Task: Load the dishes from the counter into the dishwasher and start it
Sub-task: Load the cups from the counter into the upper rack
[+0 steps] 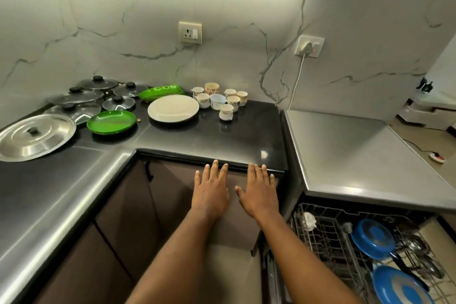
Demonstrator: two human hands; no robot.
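- Left hand (pixel 211 192) & right hand (pixel 259 192): side by side, fingers straight, grip released on both, nothing held; fingertips by the front edge of the worktop (pixel 222 138).
- On worktop: white plate (pixel 173 108), green plate (pixel 111 121) to its left, cups (pixel 228 100) to its right, glass lids (pixel 98 96) + steel lid (pixel 34 137) further left.
- Dishwasher rack (pixel 320 237) at lower right, w/ two blue pans (pixel 372 238) inside.
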